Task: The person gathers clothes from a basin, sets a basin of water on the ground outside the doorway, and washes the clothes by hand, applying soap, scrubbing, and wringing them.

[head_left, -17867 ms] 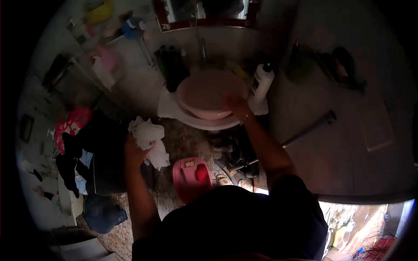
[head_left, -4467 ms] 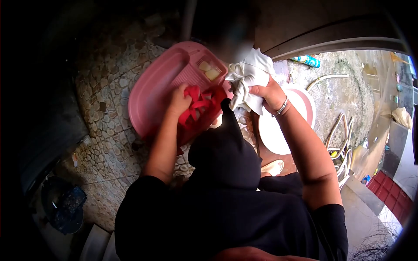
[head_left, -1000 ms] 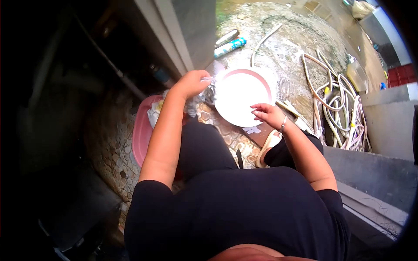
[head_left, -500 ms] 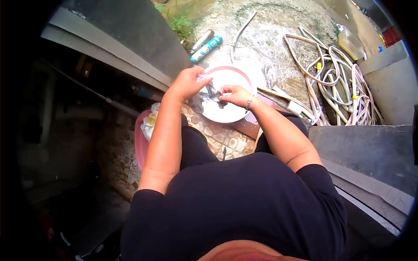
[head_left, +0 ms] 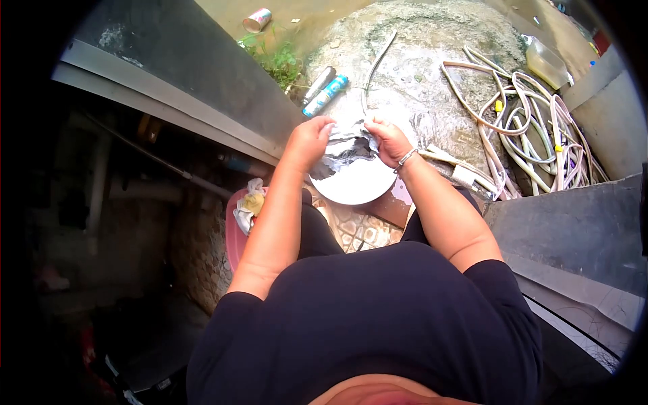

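Observation:
A grey-and-white patterned cloth [head_left: 351, 146] is stretched between my two hands over a round white basin [head_left: 354, 192]. My left hand [head_left: 310, 140] is closed on one upper edge of it, and my right hand [head_left: 391, 140], with a bracelet at the wrist, pinches the opposite edge. The cloth looks wet and creased, with a dark patch near its right side. Its lower part hangs at or in the basin; glare hides exactly where it touches. What kind of garment it is, if any, I cannot make out.
A pink tub [head_left: 235, 237] with white and yellow cloths [head_left: 251, 202] stands to my left. Beyond the basin lie a blue can [head_left: 325, 96] and a dark cylinder [head_left: 318, 84]. A coiled hose [head_left: 533, 128] lies at right, near a clear plastic container [head_left: 547, 64]. Dark panels flank both sides.
My hands have moved apart, and the bunched cloth is now spread between them. My right hand has risen to the cloth's upper edge. The camera view has shifted slightly.

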`<state>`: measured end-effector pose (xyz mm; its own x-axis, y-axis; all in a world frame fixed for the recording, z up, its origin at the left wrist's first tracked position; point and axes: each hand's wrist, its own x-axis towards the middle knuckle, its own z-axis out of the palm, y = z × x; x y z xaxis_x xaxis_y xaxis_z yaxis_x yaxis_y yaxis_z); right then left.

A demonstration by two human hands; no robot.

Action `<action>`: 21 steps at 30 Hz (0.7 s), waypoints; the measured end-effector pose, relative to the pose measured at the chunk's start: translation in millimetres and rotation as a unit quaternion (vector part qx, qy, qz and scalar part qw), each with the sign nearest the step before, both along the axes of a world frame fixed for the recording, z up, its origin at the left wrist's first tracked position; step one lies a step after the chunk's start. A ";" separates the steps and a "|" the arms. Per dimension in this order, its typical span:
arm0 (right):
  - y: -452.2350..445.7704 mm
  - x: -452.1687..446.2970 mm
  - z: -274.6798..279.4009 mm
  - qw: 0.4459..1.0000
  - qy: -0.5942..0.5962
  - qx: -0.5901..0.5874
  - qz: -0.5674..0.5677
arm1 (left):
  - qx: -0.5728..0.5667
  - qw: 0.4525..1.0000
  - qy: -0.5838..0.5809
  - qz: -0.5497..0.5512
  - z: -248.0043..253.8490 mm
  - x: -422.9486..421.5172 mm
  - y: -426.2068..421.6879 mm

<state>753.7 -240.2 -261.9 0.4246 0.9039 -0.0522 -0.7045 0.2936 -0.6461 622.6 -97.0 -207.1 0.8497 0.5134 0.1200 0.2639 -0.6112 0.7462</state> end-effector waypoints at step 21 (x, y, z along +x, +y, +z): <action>-45.0 17.5 43.0 0.933 -0.266 -0.069 0.231 | 0.029 0.998 -0.047 -0.023 44.8 -7.3 -6.6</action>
